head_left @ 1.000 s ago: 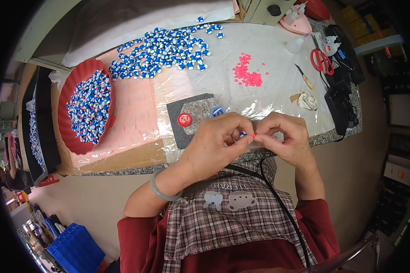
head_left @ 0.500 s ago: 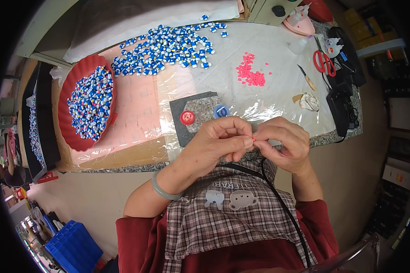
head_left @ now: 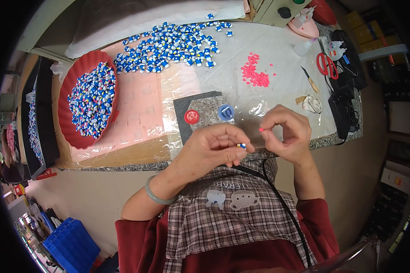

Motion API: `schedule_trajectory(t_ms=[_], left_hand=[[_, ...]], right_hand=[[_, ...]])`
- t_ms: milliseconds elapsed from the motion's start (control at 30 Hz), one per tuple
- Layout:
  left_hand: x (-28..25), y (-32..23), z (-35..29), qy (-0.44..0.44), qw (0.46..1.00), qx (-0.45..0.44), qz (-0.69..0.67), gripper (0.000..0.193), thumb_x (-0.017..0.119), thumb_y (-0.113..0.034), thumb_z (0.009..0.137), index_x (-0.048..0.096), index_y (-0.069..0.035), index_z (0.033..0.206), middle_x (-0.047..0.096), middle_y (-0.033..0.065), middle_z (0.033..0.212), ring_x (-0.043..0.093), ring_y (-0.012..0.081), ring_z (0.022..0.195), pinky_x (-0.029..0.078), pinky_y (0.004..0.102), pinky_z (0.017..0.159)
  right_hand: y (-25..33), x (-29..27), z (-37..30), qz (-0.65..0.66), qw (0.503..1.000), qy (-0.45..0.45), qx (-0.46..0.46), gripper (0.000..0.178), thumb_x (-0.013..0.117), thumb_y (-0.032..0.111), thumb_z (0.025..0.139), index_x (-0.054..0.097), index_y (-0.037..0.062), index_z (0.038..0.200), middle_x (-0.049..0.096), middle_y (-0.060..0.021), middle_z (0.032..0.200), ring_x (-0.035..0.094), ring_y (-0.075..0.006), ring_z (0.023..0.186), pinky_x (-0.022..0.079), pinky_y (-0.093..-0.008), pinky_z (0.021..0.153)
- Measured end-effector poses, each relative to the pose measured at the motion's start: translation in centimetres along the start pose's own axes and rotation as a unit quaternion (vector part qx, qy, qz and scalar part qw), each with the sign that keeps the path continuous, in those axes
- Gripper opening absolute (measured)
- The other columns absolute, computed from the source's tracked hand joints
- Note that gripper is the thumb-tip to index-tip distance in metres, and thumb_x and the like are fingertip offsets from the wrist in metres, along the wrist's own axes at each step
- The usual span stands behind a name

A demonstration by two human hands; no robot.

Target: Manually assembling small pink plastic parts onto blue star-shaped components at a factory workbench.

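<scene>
Between the thumb and fingers of my left hand (head_left: 218, 144) is a small blue-and-white figurine piece (head_left: 242, 146). My right hand (head_left: 289, 133) pinches a tiny pink piece (head_left: 261, 130), slightly apart from the left hand. Just beyond my left hand, a red round cap (head_left: 192, 117) and a blue round cap (head_left: 226, 112) rest on a grey stone slab (head_left: 205, 108). A loose pile of pink pieces (head_left: 258, 78) lies farther back on the sheeted table. Many blue-and-white pieces (head_left: 168, 48) are spread at the back left.
A red scalloped tray (head_left: 66, 109) full of similar pieces stands at the left, beside a black bin (head_left: 50, 113). To the right lie a small knife (head_left: 312, 83), red scissors (head_left: 324, 66), a crumpled white cloth (head_left: 311, 103) and a small bottle (head_left: 303, 47).
My hands, which met at the fingertips, have moved apart. The right hand has drawn away with the pink piece, and the blue-and-white piece now shows in the left.
</scene>
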State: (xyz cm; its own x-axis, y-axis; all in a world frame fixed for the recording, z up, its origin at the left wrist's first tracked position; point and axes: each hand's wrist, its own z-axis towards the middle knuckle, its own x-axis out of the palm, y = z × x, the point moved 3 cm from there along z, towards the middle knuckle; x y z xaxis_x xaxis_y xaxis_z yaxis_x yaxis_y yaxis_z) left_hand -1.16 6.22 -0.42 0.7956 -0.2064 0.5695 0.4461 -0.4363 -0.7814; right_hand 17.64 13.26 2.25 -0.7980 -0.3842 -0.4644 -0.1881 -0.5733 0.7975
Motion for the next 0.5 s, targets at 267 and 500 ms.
schedule_trajectory(t_ms=[267, 500], left_hand=[[-1.9, 0.2, -2.3, -0.009, 0.998, 0.029, 0.052, 0.025, 0.065, 0.004, 0.092, 0.064, 0.003, 0.117, 0.070, 0.0120, 0.108, 0.064, 0.0107, 0.081, 0.055, 0.0237, 0.072], [-2.7, 0.3, -2.8, -0.045, 0.999, -0.006, 0.002, 0.024, 0.063, 0.002, 0.095, 0.062, 0.004, 0.119, 0.070, 0.0130, 0.110, 0.067, 0.0134, 0.089, 0.056, 0.0262, 0.079]], right_hand=[[-2.0, 2.0, 2.4, -0.050, 0.993, 0.085, 0.070, 0.014, 0.070, -0.006, 0.075, 0.064, 0.0000, 0.086, 0.065, -0.0053, 0.080, 0.064, -0.0125, 0.067, 0.052, -0.0249, 0.060], [-1.8, 2.9, 3.2, -0.123, 0.984, 0.128, 0.020, 0.016, 0.072, -0.005, 0.078, 0.063, 0.0001, 0.089, 0.063, -0.0066, 0.079, 0.066, -0.0158, 0.066, 0.054, -0.0280, 0.060]])
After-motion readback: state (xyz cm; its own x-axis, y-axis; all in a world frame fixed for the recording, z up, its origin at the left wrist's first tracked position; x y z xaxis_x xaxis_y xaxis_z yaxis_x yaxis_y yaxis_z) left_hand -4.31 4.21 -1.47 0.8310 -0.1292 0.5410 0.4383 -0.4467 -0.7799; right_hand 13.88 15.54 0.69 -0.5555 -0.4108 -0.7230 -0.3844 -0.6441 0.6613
